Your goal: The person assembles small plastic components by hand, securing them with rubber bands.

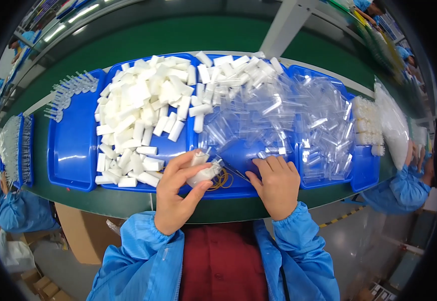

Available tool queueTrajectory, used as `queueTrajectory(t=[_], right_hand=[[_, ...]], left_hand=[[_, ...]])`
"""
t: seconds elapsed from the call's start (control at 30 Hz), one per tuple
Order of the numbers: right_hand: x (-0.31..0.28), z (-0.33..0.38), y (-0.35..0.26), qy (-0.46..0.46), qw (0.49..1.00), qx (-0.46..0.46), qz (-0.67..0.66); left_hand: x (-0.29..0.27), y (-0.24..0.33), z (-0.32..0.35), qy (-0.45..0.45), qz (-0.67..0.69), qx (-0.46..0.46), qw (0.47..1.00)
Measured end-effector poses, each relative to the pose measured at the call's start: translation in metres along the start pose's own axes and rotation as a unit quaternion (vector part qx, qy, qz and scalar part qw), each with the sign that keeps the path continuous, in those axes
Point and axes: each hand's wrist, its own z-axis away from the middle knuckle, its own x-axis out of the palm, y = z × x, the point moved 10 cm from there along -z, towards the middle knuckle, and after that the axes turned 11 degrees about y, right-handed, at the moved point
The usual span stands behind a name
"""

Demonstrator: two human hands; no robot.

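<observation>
Partly hidden, white pieces point(203, 174) pinched by left hand point(176, 193); right hand point(279, 186) curled, cannot tell if holding.

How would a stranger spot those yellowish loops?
Start at the row of blue trays. Near the front edge, between the person's left hand and right hand, lie the yellowish loops. Their colour sets them apart from the white pieces and clear pieces.

We could not tell whether the right hand point(279, 188) gripped anything; its curled fingers hid the spot beneath. The left hand point(173, 195) partly covered white pieces point(206, 174). The lower edge cut off both blue sleeves point(306, 251).
</observation>
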Motion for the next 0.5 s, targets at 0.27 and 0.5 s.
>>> queueTrajectory(t=[0.27, 0.5], right_hand=[[-0.006, -0.013, 0.006, 0.036, 0.945, 0.120, -0.303], [0.003, -0.026, -0.040, 0.052, 0.727, 0.213, -0.651]], left_hand=[[-0.008, 0.002, 0.003, 0.006, 0.019, -0.013, 1.000], [-0.007, 0.003, 0.007, -0.012, 0.004, -0.002, 1.000]])
